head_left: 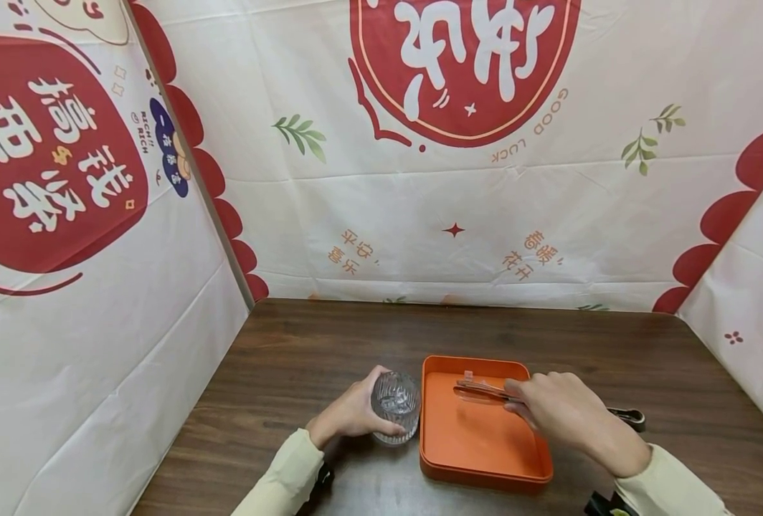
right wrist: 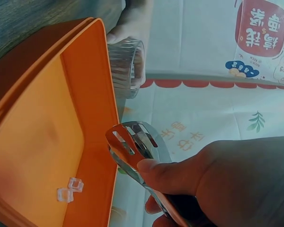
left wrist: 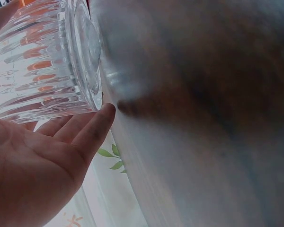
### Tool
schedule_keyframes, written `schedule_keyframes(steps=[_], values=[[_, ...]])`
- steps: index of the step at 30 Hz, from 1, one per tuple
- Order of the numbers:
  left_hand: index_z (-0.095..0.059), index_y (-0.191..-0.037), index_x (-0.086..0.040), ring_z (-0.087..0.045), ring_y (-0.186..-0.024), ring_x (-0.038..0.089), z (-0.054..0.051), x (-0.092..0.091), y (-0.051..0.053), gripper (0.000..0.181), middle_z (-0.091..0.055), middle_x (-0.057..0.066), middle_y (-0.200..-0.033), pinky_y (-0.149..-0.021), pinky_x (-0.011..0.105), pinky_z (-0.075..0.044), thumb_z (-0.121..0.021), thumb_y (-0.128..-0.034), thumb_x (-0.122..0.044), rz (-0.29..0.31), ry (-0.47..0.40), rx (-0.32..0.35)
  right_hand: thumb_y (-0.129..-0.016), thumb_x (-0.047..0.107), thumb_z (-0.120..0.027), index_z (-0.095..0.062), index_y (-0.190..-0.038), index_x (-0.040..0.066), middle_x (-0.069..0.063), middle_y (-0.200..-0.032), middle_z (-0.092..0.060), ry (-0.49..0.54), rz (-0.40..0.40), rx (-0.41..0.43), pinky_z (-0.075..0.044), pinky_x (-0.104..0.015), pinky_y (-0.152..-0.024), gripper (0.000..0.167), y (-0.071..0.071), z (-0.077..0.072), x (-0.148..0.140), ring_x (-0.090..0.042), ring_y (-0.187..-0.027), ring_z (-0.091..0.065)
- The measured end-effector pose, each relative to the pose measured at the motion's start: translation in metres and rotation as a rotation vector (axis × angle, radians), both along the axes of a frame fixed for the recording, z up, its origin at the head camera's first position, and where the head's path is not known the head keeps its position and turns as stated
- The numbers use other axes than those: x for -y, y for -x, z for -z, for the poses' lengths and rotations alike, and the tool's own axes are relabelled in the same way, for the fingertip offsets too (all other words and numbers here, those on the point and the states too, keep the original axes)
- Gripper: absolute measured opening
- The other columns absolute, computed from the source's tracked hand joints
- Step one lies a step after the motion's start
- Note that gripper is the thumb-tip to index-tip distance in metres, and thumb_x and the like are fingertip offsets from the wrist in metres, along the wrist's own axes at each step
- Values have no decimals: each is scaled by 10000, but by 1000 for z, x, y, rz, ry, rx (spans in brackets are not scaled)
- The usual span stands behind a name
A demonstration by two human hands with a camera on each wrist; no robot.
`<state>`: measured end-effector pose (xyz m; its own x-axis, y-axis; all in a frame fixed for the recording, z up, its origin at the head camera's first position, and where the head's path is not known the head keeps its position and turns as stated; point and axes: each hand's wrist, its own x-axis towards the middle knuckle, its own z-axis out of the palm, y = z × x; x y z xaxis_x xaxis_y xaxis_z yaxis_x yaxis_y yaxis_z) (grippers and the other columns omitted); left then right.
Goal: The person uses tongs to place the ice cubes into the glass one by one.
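Note:
My left hand (head_left: 358, 410) grips a clear ribbed glass (head_left: 396, 405) just left of an orange tray (head_left: 485, 459). Thumb and fingers wrap opposite sides of the glass, also seen close up in the left wrist view. My right hand (head_left: 558, 408) holds metal tongs (head_left: 480, 391), whose slotted heads reach over the tray. In the right wrist view, the thumb presses along the tongs (right wrist: 132, 146). Two small clear cubes (right wrist: 65, 194) lie together in the tray. Whether the tongs hold anything is unclear, and so is what the glass contains.
The brown wood-grain table (head_left: 330, 330) extends around the tray. Printed white cloth (head_left: 420, 208) hangs behind it and along both sides. Past my right wrist pokes the dark looped end of the tongs.

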<state>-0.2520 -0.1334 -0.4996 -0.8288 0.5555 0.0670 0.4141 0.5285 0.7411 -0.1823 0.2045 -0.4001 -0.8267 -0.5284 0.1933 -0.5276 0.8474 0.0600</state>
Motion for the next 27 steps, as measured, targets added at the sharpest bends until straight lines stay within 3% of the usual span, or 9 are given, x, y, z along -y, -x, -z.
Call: schedule_keyframes(steps=[9, 27], values=[[-437, -1308, -193, -644, -972, 168, -1, 0, 0, 845, -678, 53, -1083, -864, 315, -505, -923, -649, -405, -1, 4, 1, -877, 336, -739, -500, -732, 249, 138, -524, -321, 18, -42, -61, -276, -267, -411, 293, 3, -5, 3, -50, -431, -349], [-445, -1297, -194, -639, -970, 151, -1, 0, -1, 834, -676, 39, -1082, -860, 307, -503, -929, -644, -380, -1, -2, 5, -882, 324, -734, -492, -739, 234, 143, -526, -303, 21, -61, -74, -261, -262, -419, 295, 6, -18, 11, -42, -438, -325]])
